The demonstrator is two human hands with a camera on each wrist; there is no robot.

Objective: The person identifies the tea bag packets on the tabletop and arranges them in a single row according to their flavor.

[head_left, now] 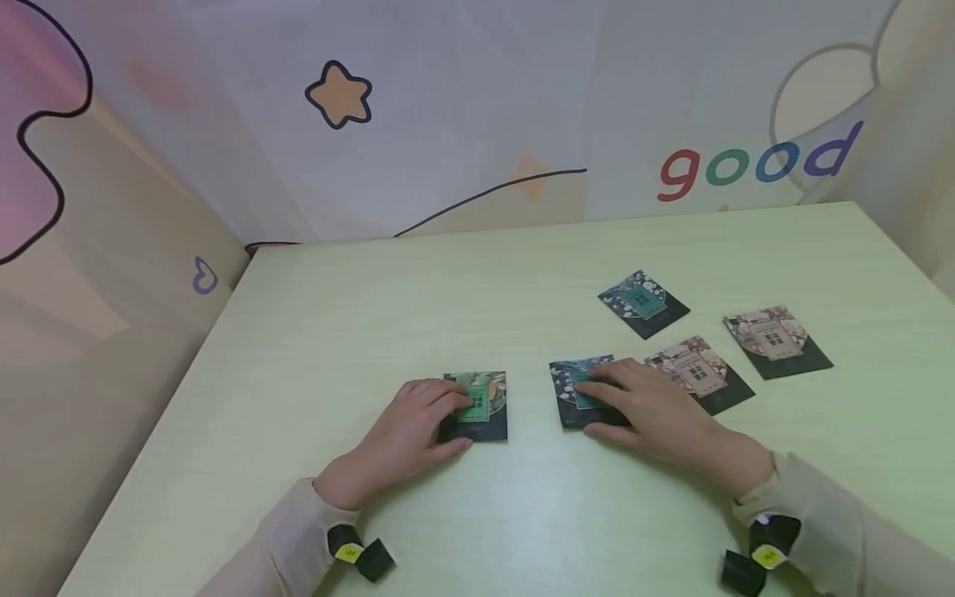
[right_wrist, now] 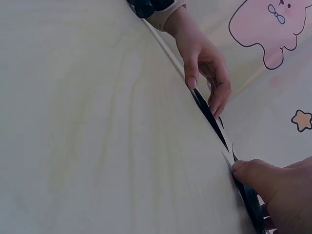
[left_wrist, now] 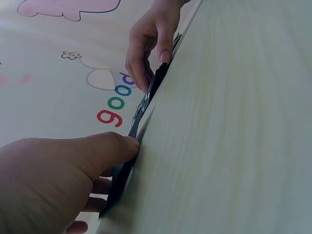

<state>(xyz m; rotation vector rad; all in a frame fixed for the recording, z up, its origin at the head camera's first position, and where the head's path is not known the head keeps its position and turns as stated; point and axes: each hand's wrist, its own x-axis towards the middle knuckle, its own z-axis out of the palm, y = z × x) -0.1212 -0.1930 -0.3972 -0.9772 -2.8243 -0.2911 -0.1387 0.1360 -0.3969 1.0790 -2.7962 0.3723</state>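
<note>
My left hand (head_left: 409, 424) holds a flat square packet (head_left: 492, 424) with a green label and dark lower part, its fingers over the label and thumb at the near edge. To the right, my right hand (head_left: 660, 410) grips a blue flowered packet (head_left: 564, 400) with a teal label, fingers spread across the top and thumb along the near edge. The fingers cover part of each packet. In the left wrist view, the left thumb (left_wrist: 119, 148) lies against the packet's dark edge. From the right wrist, the right thumb (right_wrist: 248, 170) shows at its packet's edge.
A pink flowered packet (head_left: 701, 377) lies just beyond my right hand, partly behind it. Another pink packet (head_left: 778, 342) is farther right, and a second blue one (head_left: 643, 304) sits toward the back. The pale table (head_left: 373, 307) meets a printed backdrop (head_left: 477, 99) behind.
</note>
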